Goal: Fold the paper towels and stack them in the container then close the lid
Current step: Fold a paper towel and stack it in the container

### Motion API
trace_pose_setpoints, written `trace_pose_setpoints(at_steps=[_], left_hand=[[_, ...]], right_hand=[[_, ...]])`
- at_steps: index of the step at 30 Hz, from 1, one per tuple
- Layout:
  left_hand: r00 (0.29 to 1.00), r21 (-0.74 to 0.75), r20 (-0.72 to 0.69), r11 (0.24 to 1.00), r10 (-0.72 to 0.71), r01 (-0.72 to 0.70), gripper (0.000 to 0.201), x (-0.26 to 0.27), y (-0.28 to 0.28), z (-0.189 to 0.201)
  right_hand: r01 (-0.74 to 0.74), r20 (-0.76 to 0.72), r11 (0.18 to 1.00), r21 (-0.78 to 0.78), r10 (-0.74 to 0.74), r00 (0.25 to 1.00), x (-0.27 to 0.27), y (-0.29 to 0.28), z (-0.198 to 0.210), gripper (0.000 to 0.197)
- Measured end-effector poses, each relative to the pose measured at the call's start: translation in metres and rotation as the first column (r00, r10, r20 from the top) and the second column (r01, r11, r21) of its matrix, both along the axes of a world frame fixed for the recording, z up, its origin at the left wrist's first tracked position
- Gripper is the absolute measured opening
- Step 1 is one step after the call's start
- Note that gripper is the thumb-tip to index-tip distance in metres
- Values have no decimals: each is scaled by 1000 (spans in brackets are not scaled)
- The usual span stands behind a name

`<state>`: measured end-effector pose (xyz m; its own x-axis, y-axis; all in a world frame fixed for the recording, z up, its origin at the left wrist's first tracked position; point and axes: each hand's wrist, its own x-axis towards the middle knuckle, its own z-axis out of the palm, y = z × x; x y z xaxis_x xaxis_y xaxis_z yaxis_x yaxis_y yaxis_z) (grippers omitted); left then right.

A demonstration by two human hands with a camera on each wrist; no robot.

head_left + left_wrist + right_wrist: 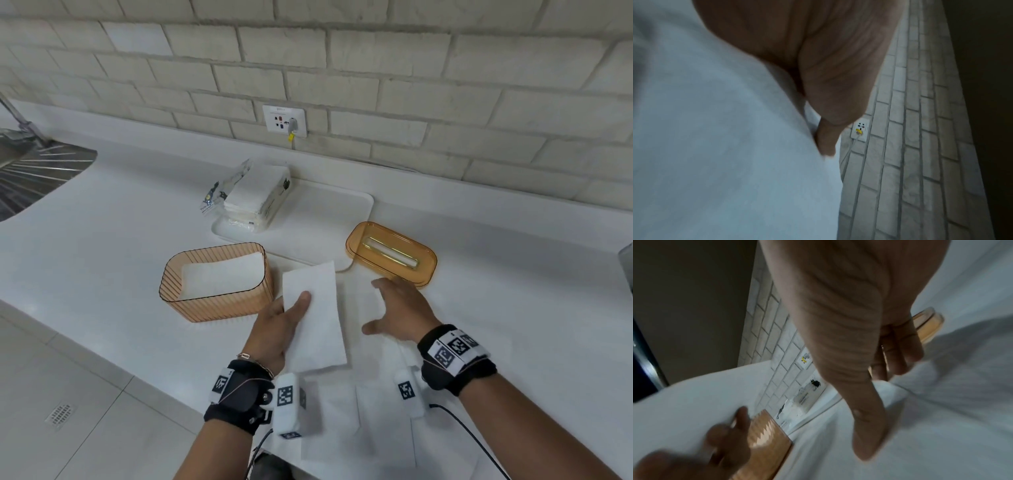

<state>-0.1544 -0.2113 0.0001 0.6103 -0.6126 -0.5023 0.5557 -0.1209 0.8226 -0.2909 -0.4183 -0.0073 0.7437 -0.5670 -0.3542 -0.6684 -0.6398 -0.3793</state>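
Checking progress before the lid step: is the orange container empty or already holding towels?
Not empty. The container is open, white folded towels lying inside; its lid sits apart on the counter.

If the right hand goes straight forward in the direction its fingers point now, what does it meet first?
Probably the orange lid. The right hand is open, with its fingers pointing at the lid's near edge, just beyond the fingertips. Nothing shows between them, though depth is uncertain.
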Motion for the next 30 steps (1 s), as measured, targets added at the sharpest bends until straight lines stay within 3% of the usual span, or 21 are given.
trace_pose_setpoints(at_steps=[3, 5, 8, 10, 14, 16, 18, 21, 23, 25, 27, 30], left_hand=[[995, -43, -48, 995, -93, 91, 46, -4, 12, -4], [991, -48, -63, 992, -121, 118, 45, -10, 15, -6], [986, -56, -78, 988, -145, 141, 45, -20, 14, -11], [984, -61, -75, 985, -165, 160, 45, -26, 12, -15], [982, -99, -38, 979, -184, 180, 43, -39, 5, -18], [984, -107, 37, 979, -173, 176, 44, -44, -3, -18], [983, -109, 124, 982, -138, 151, 44, -46, -12, -16], [979, -114, 187, 988, -81, 104, 47, -44, -26, -10], [990, -140, 132, 989, -38, 56, 35, -41, -33, -6], [994, -151, 112, 988, 12, 5, 27, -37, -38, 0], [993, -187, 101, 981, 67, -47, 28, -32, -43, 4], [994, -235, 81, 970, 80, -59, 31, -23, -52, 9]], right_hand=[[35, -38, 993, 116, -31, 999, 12, -5, 6, 87], [49, -5, 982, 185, -49, 999, 17, -8, 8, 64], [60, 104, 986, 156, -77, 992, 18, -13, 7, 23], [74, 148, 985, 155, -97, 984, 16, -18, 7, 14], [80, 287, 935, 347, -187, 940, 6, -23, 23, 13], [25, 335, 831, 556, -251, 908, 0, -18, 40, 14], [-56, 361, 752, 657, -248, 899, -4, -13, 54, 14], [-108, 393, 764, 636, -200, 898, -7, -12, 65, 10], [-116, 409, 766, 632, -203, 890, -7, -13, 67, 15], [-110, 432, 696, 709, -306, 848, -8, -11, 67, 23], [-142, 435, 595, 791, -384, 814, -10, -8, 63, 44], [-188, 457, 610, 770, -321, 829, -11, 1, 55, 45]])
